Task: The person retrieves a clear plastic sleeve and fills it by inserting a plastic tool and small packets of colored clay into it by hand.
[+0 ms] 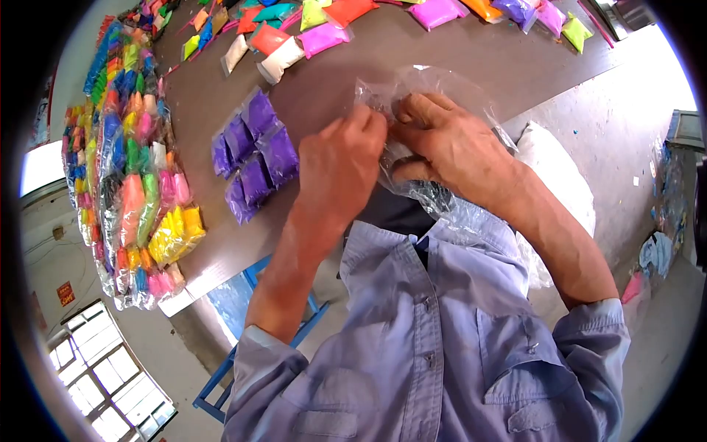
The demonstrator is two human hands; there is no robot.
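A clear plastic bag [449, 82] hangs between my two hands over the table's near edge, its lower part reaching toward my shirt. My left hand [345, 158] is closed, thumb and fingers pinching the bag's left edge. On the other side my right hand [460, 147] grips the crumpled film with thumb and bent fingers. The fingertips of both hands nearly meet at the top of the film. Beside my left wrist, on the tabletop, lies a group of several purple packets [255, 156] in clear wrapping.
Across the far side of the brown table [471, 55] lie several colored packets [324, 38]. Bagged colorful packets [132, 191] are piled along the left edge, with yellow ones [177, 234] at the near end. A white sack [560, 173] is at the right, and a blue stool [243, 302] stands below.
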